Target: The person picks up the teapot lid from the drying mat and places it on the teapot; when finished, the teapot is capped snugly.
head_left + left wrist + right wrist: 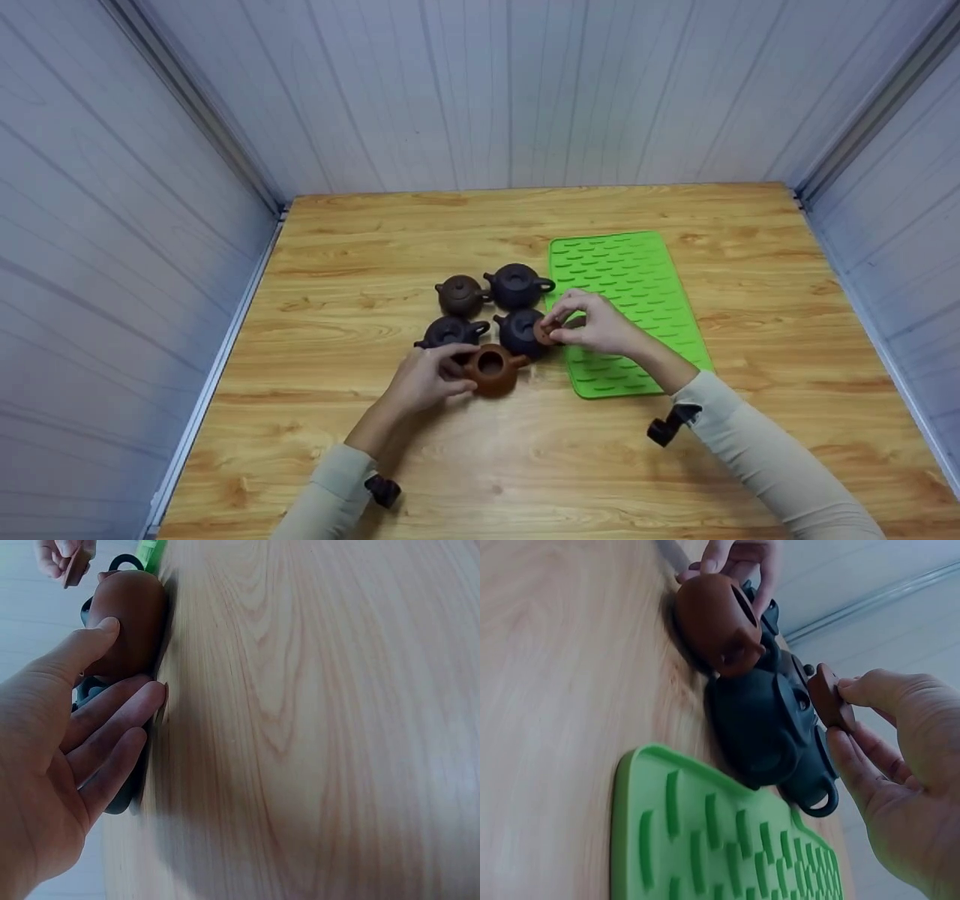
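A reddish-brown teapot [495, 379] stands lidless on the wooden table, its round opening facing up. My left hand [427, 379] holds it from the left, with the thumb [105, 626] against its side and the lower fingers spread. Between thumb and fingertips my right hand [600, 326] pinches a reddish-brown teapot lid [829, 699], tilted and raised in the air. Below and behind that lid is a dark teapot [517, 330], partly hidden by the lid. Another dark teapot [448, 330] sits just behind my left hand, which covers part of it.
Further back stand a small dark-brown teapot [459, 296] and a black teapot [516, 285], both lidded and close together. A green ridged mat [637, 300] lies right of the teapots, beneath my right hand. Pale panel walls [465, 97] enclose the table [360, 255] at the back and sides.
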{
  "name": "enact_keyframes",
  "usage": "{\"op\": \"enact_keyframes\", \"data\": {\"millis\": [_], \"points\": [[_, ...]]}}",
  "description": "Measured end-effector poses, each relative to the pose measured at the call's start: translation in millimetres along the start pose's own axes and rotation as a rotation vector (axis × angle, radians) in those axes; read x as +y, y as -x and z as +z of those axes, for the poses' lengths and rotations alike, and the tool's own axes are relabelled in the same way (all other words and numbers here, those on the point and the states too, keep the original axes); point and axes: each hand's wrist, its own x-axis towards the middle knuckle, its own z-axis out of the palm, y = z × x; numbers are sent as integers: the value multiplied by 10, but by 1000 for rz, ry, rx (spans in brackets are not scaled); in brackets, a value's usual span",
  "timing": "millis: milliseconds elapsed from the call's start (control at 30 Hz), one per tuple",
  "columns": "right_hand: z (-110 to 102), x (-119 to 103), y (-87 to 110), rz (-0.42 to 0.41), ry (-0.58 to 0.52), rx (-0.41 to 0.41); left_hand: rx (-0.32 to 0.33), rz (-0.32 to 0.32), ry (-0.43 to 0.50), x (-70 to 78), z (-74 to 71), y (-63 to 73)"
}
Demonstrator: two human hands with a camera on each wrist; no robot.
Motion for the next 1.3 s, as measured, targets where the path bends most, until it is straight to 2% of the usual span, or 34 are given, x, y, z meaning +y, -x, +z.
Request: {"op": "enact_keyframes", "data": {"millis": [200,600,967,1300], "points": [[85,-72,-66,-11,-3,-1,-11,-24,22,-18,2,-16],[278,-183,-176,-73,5,-25,-17,-6,49,-30,2,-30],[430,-260,-251,-42,-13,-73,-31,-19,41,-34,3,-34],[591,-272,-319,-84,38,-107,-36,-32,43,-26,-2,-38]]}}
